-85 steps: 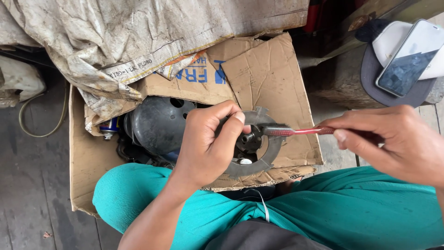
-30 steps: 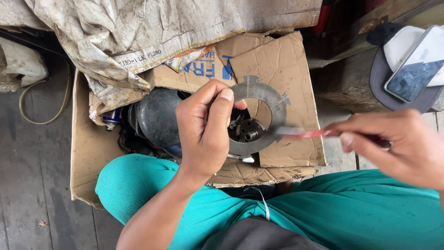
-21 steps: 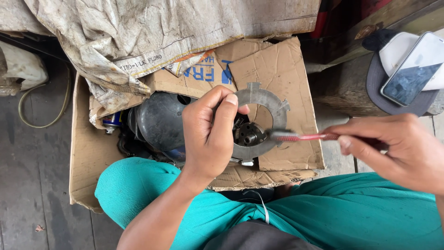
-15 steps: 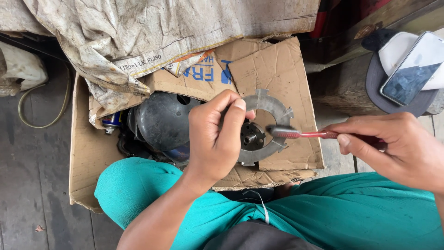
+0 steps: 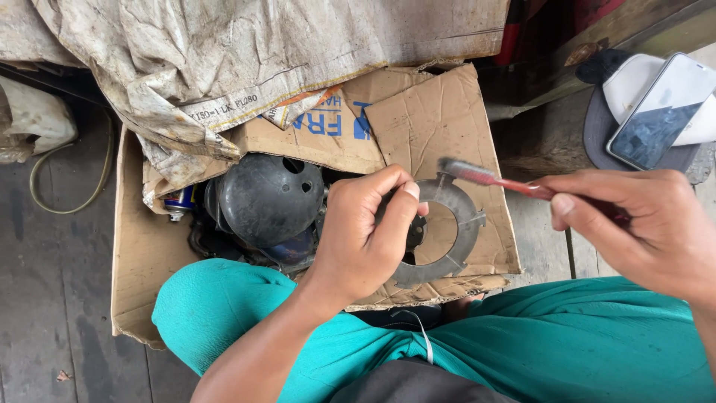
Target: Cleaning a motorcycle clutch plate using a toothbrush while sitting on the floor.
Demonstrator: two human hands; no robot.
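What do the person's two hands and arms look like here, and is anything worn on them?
Both the left hand and the right hand are bare: no gloves, rings or watch show. The left forearm is bare too, with no sleeve in view. Fingernails are short. Of the right arm only the wrist shows, at the frame's edge, also uncovered.

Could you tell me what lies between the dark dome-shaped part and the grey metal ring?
In the head view, the left hand lies between the dark dome-shaped part and the grey metal ring, gripping the ring's left edge.
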